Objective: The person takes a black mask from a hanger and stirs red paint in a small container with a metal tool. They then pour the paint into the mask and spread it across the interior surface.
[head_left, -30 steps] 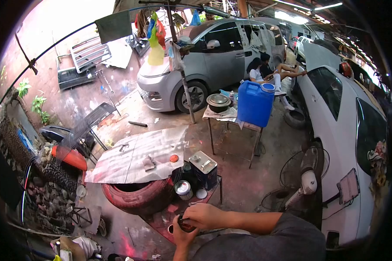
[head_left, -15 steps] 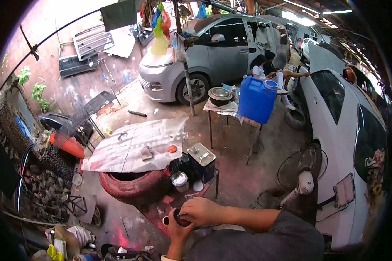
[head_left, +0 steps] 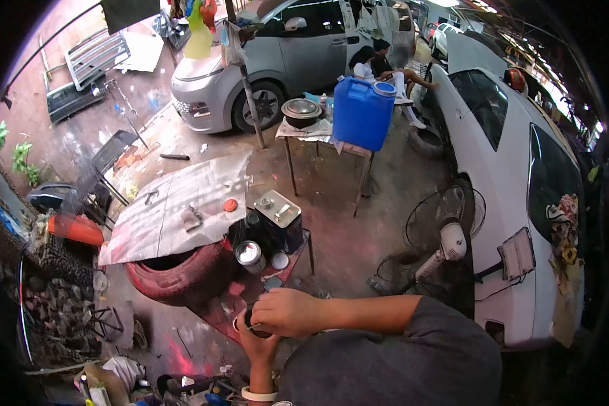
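Observation:
My left hand [head_left: 257, 348] is wrapped round a small dark cup [head_left: 260, 333] at the lower middle of the head view. Over the cup's mouth, my right hand [head_left: 287, 312] is closed, its fingers pinching a thin stick-like thing that is mostly hidden. Just beyond the hands is a red-stained bench [head_left: 216, 318]. On it stand an open paint can [head_left: 249, 256], a white lid [head_left: 280, 260] and a square metal tin [head_left: 277, 211].
A red-dusted tire [head_left: 176, 281] lies left of the bench under a paint-marked sheet [head_left: 176, 203]. Further off, a blue jug [head_left: 363, 114] stands on a small table [head_left: 325, 139]. A fan [head_left: 452, 241] and a white car [head_left: 494, 203] are at right; two people sit behind.
The view has swung right and down, so the surroundings sit further left and higher. My right hand has shifted slightly over the cup; both hands stay together at it.

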`<state>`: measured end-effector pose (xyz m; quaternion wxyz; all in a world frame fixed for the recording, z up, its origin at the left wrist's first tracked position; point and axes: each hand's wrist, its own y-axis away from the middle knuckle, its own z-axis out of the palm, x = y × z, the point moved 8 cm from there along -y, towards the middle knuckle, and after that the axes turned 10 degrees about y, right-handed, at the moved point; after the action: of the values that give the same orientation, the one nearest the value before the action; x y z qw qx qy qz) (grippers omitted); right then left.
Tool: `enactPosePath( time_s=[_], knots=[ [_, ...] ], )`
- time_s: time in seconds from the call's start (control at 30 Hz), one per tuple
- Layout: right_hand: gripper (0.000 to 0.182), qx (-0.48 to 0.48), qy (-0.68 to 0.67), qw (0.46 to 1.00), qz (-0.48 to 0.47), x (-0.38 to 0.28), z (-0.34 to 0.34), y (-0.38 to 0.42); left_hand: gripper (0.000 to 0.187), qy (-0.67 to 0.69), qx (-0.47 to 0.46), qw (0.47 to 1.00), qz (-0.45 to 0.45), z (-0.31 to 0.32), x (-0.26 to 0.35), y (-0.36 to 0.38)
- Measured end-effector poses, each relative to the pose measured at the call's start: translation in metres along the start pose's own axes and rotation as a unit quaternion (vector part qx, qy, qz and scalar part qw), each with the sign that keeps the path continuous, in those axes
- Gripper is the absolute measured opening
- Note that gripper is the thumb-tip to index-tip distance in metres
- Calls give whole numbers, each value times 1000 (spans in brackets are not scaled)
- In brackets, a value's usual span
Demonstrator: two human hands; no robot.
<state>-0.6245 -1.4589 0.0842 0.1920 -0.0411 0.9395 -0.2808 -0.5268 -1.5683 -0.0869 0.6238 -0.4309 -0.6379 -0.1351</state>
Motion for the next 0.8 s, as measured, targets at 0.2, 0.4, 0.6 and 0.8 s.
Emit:
enactPosePath(
  time_s=[0.2,0.4,0.6,0.8],
  knots=[
    [18,-24,6,1000,-5,4,5,2,104,-74,-10,997,11,-3,14,-3],
    [23,-12,-8,1000,23,4,2,0,93,-4,6,998,-69,-5,14,4],
    [28,-5,-28,1000,10,2,4,0,97,-45,-9,995,-87,-8,26,5],
    [28,-1,-35,999,3,-1,3,1,102,-46,-14,994,-99,-6,17,13]
  ],
)
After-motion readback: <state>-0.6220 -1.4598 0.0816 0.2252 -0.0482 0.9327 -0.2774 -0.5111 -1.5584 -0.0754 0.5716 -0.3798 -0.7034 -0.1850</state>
